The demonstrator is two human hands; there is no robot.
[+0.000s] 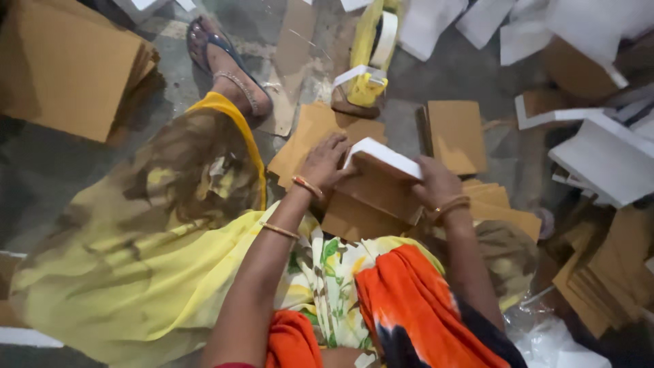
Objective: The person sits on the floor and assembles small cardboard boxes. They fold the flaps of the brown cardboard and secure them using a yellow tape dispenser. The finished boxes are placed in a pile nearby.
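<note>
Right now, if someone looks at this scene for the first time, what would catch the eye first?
First, the left hand and right hand gripping a flat brown cardboard box with a white edge, at centre. Next, the bright orange cloth below, and the yellow tape dispenser on the floor above.

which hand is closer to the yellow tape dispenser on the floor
Left. The left hand lies just below the yellow tape dispenser, gripping the cardboard box; the right hand holds the box's far side, farther away.
</note>
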